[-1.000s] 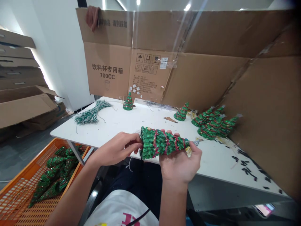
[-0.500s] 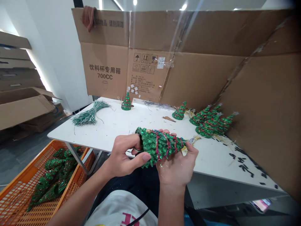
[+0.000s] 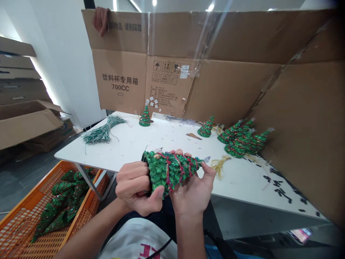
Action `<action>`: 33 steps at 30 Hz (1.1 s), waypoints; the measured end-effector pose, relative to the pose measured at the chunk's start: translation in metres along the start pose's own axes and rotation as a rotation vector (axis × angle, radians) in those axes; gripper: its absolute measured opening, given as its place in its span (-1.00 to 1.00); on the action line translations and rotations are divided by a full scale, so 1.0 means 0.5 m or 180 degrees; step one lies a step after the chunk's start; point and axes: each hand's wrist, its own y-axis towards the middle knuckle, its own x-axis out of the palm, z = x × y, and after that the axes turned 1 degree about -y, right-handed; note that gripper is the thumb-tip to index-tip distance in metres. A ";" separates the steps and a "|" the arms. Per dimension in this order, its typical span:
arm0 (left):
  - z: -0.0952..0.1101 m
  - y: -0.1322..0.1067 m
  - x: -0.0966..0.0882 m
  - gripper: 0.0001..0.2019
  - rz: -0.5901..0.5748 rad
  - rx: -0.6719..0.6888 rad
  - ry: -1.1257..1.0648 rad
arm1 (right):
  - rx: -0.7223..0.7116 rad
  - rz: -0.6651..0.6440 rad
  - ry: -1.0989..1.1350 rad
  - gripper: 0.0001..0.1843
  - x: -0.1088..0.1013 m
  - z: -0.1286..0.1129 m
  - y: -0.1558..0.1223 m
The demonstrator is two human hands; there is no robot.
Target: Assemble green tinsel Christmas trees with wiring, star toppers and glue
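A small green tinsel Christmas tree [image 3: 174,172] lies sideways in front of me, wound with pink-red garland. Its hollow base points left and its tip points right. My left hand [image 3: 138,187] is closed at the base, fingers curled at the opening and thumb against the outside of the rim. Whether those fingers hold anything inside the base is hidden. Cradling the tree from below and behind, my right hand [image 3: 192,192] has its fingers wrapped over the far side and its thumb near the tip. Just right of the tip, a bundle of yellow ties [image 3: 220,165] rests on the table.
On the white table [image 3: 172,135], green wire strands [image 3: 105,130] lie left and a single tree [image 3: 145,117] stands behind. More trees [image 3: 244,140] cluster right, near scattered black pieces [image 3: 280,190]. Cardboard [image 3: 229,86] walls the back and right. An orange crate [image 3: 16,219] holds trees at lower left.
Both hands and the tree have shifted left and slightly nearer, uncovering the yellow ties. The fingers of my left hand have curled tighter at the tree's base.
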 end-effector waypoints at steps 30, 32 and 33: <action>-0.002 0.009 0.000 -0.52 -0.0063 -0.0153 -0.0070 | 0.0033 0.0119 0.0016 -0.74 0.005 -0.012 -0.006; -0.003 0.009 -0.002 -0.52 -0.0051 -0.0230 -0.0069 | 0.0106 0.0126 0.0083 -0.74 0.002 -0.013 -0.005; -0.004 0.008 -0.003 -0.52 -0.0050 -0.0272 -0.0062 | 0.0120 0.0120 0.0110 -0.75 0.001 -0.012 -0.005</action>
